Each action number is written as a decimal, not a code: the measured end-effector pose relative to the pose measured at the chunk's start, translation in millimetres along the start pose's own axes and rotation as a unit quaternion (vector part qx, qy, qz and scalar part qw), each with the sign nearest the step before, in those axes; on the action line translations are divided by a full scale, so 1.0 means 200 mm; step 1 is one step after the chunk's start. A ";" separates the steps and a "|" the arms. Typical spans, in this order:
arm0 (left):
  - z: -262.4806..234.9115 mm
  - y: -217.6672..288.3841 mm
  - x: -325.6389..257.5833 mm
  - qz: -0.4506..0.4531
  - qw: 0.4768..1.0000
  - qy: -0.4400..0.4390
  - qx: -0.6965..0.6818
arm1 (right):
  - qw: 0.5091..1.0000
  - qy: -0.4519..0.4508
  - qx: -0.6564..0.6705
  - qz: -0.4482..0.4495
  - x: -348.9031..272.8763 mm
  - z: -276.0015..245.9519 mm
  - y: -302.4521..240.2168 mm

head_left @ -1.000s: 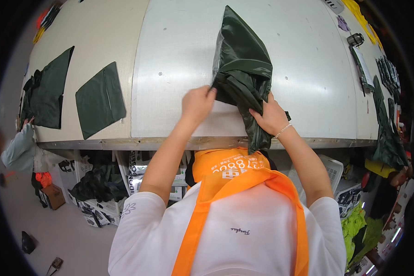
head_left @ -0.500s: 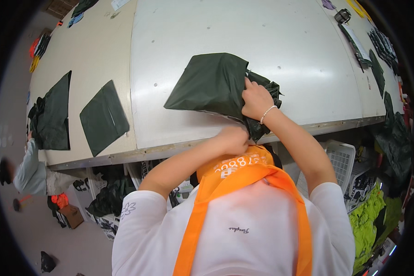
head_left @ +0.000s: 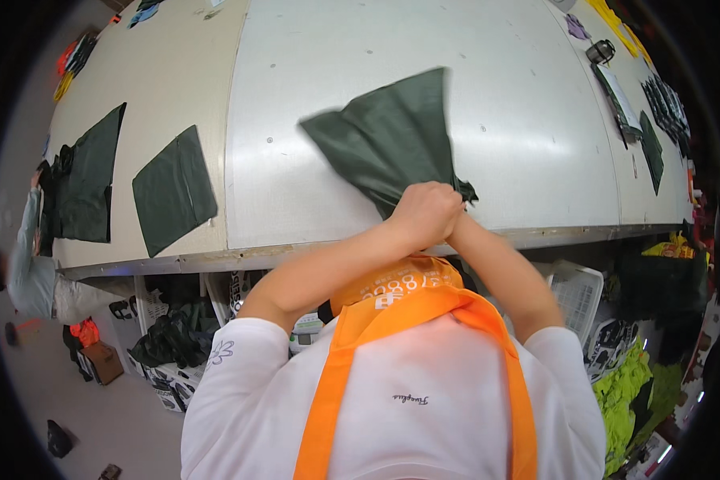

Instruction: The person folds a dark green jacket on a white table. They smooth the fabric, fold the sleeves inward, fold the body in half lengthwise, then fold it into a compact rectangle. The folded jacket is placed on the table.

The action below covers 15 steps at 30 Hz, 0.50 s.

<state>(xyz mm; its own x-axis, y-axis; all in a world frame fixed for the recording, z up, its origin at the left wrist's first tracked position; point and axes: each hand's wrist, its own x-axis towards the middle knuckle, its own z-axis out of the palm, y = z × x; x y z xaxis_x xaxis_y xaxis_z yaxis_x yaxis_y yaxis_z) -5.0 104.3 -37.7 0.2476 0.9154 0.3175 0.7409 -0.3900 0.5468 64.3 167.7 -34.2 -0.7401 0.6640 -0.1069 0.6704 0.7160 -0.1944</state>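
Note:
A dark green piece of smooth, thin fabric, like a flat pouch [head_left: 400,132], fans out above the metal tabletop, slightly blurred. Its near end narrows into a gathered neck, and my left hand [head_left: 426,211] is closed in a fist around that neck. A small crumpled tuft of the same fabric sticks out to the right of the fist. My right hand [head_left: 461,227] meets the left from the right side. Most of it is hidden behind the left fist, so its fingers do not show.
On the left lie a flat dark green pouch [head_left: 175,192] and a larger dark green piece [head_left: 88,188], with another person's arm [head_left: 26,228] beside it. A dark cup [head_left: 600,52] and a clipboard [head_left: 617,94] lie far right. Below the table edge stands a white crate [head_left: 574,294].
The green fabric has swung up, its wide end now fanned away from me. My left hand has closed on its gathered neck. My right hand has come down beside the left.

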 end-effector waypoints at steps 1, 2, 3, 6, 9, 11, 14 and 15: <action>-0.04 -0.02 0.00 0.006 1.000 0.025 0.001 | 0.996 0.087 -0.032 -0.019 -0.01 0.14 0.10; -0.09 -0.04 0.00 0.010 0.999 0.047 0.000 | 0.983 0.169 -0.060 -0.037 -0.03 0.26 0.18; -0.14 -0.06 -0.02 0.013 0.998 0.063 -0.002 | 0.964 0.249 -0.083 -0.051 -0.05 0.32 0.22; -0.28 -0.24 -0.13 0.055 0.972 0.181 -0.139 | 0.942 0.252 0.212 0.060 0.02 0.21 0.36; -0.14 -0.40 -0.34 -0.070 0.959 0.179 -0.209 | 0.857 0.275 0.408 0.155 0.02 0.14 0.46; 0.02 -0.40 -0.29 -0.133 0.936 0.218 -0.244 | 0.746 0.292 0.569 0.188 0.04 0.19 0.52; 0.04 -0.43 -0.17 -0.223 0.942 0.101 -0.231 | 0.766 0.322 0.525 0.184 0.05 0.25 0.51; 0.04 -0.44 -0.14 -0.253 0.942 0.033 -0.216 | 0.761 0.336 0.522 0.191 0.07 0.27 0.51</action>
<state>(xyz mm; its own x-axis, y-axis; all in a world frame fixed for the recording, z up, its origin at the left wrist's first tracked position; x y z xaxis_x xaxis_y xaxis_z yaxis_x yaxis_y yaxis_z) -71.8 113.0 -100.1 -0.1189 0.9925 -0.0288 0.4267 0.0773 0.9011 119.4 237.2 -108.3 -0.0731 0.9919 0.1041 0.1638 0.1149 -0.9798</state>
